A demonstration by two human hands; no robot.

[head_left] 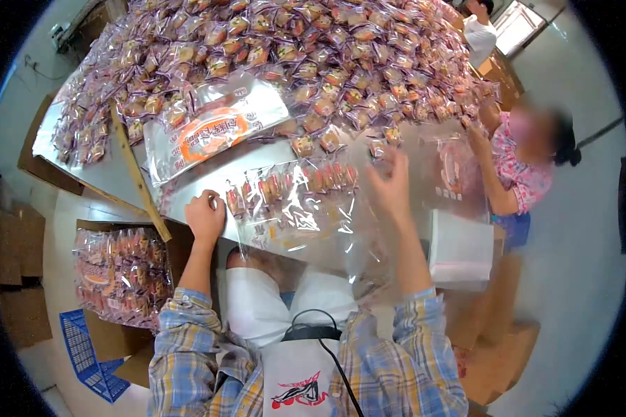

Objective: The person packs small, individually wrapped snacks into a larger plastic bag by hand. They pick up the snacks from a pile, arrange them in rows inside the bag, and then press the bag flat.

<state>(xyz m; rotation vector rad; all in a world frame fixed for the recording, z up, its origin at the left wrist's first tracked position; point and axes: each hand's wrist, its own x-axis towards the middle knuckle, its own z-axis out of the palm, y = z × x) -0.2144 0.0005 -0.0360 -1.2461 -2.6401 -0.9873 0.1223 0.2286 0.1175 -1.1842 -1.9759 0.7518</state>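
Observation:
A large clear plastic bag [306, 222] lies open over the near edge of the metal table [111, 174], with a row of small wrapped snack packets [292, 184] inside it. My left hand [205, 215] is closed on the bag's left edge at the table rim. My right hand [391, 184] is raised over the bag's right side, fingers spread, holding nothing that I can see. A printed empty bag with an orange label [212, 128] lies just beyond.
A big heap of wrapped snack packets [292, 55] covers the far table. A person in a floral top [518, 163] works at the right, another stands farther back. Filled bags [115, 274] sit in a box at lower left beside a blue crate [83, 354]. Cardboard boxes [497, 347] stand at right.

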